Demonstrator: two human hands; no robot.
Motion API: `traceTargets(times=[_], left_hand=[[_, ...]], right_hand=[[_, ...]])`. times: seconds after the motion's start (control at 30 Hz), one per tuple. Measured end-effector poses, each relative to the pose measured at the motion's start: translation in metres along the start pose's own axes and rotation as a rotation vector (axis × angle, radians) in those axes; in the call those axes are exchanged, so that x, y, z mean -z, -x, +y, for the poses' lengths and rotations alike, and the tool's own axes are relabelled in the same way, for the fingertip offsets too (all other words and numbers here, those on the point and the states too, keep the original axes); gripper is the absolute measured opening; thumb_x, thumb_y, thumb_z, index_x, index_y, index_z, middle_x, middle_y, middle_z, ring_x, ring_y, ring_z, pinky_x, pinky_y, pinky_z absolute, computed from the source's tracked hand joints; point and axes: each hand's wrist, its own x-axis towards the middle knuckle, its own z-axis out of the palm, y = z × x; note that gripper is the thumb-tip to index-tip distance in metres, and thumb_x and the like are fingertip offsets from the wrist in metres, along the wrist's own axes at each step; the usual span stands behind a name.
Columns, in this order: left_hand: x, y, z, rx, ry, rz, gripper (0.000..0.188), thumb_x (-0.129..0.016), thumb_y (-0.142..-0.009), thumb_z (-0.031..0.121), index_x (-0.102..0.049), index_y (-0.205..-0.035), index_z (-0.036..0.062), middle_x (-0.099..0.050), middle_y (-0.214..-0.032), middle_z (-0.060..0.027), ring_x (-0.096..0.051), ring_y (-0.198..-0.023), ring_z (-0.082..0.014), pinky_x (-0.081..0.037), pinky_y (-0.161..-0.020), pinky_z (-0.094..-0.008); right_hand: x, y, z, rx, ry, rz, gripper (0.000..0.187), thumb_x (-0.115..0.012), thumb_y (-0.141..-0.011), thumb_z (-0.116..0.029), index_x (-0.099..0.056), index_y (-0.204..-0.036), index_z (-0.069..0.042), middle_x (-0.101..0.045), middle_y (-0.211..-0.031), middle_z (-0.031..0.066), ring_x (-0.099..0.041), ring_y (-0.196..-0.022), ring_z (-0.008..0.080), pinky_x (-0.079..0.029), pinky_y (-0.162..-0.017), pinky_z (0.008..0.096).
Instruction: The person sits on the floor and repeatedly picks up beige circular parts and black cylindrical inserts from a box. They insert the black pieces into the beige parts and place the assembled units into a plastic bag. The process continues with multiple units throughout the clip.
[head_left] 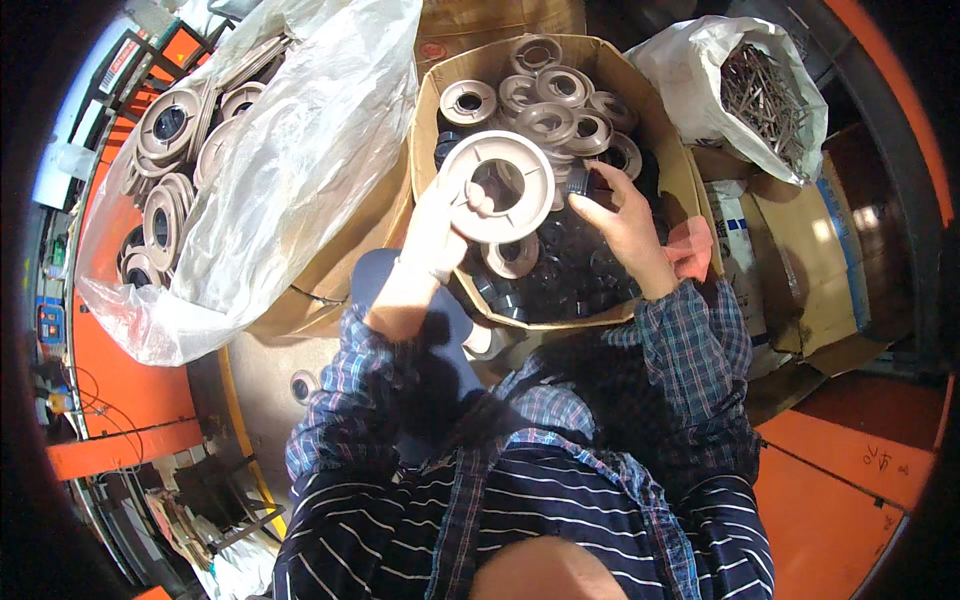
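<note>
My left hand (432,228) grips a pale beige plastic ring (532,208) by its left side, with fingertips showing through its round hole. Just right of that ring, a small black ribbed cylinder (577,182) is pinched between the thumb and fingers of my right hand (630,222). Both hands are over an open cardboard box (428,135). Inside it, several beige rings with black centres (547,124) are piled at the far end. Dark black plastic parts (570,265) lie nearer me, partly in shadow.
At the left, a clear plastic bag (300,170) covers part of a box of stacked beige rings (165,125). A white sack of thin metal-looking pieces (690,70) stands at the far right. One ring (303,386) lies on the floor. Orange surfaces (840,480) flank me.
</note>
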Motion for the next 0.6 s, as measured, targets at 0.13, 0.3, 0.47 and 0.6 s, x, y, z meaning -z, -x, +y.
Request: traceTargets(times=[0.13,0.3,0.47,0.6], left_hand=[[-0.004,0.023,-0.034,0.054,0.053,-0.009,0.036,-0.051,-0.103,0.029,-0.053,-0.128,0.004,-0.063,-0.114,-0.0087,-0.063,-0.102,-0.0177,-0.053,-0.094,-0.0344],[-0.006,0.026,-0.065,-0.404,-0.842,-0.032,0.037,-0.047,-0.103,0.024,-0.05,-0.133,0.0031,-0.061,-0.124,-0.01,-0.057,-0.117,-0.0187,-0.048,-0.1,-0.0335],[-0.021,0.043,-0.055,0.176,0.172,0.003,0.037,-0.048,-0.103,0.018,-0.05,-0.137,0.0031,-0.058,-0.13,-0.0086,-0.057,-0.117,-0.0181,-0.046,-0.102,-0.0318],[-0.033,0.058,-0.047,0.039,-0.197,-0.029,0.041,-0.057,-0.098,0.014,-0.05,-0.136,0.0004,-0.058,-0.129,-0.0059,-0.056,-0.116,-0.0132,-0.046,-0.098,-0.0287]], right_hand=[[-0.029,0.037,-0.028,0.001,-0.421,-0.095,0.068,-0.079,-0.078,-0.008,-0.049,-0.138,-0.004,-0.059,-0.123,0.0096,-0.054,-0.116,0.016,-0.047,-0.096,0.0308],[-0.045,0.052,-0.021,0.437,0.073,-0.196,0.067,-0.078,-0.078,-0.015,-0.048,-0.137,-0.004,-0.051,-0.133,0.0177,-0.049,-0.127,0.0311,-0.04,-0.107,0.0377],[-0.023,0.042,-0.01,0.542,0.293,-0.231,0.068,-0.077,-0.078,-0.015,-0.048,-0.138,-0.004,-0.051,-0.132,0.0192,-0.048,-0.127,0.0351,-0.039,-0.108,0.0398],[-0.018,0.041,-0.009,0.5,0.296,-0.291,0.068,-0.079,-0.075,-0.013,-0.05,-0.136,-0.004,-0.051,-0.132,0.0191,-0.051,-0.124,0.034,-0.042,-0.106,0.0393]])
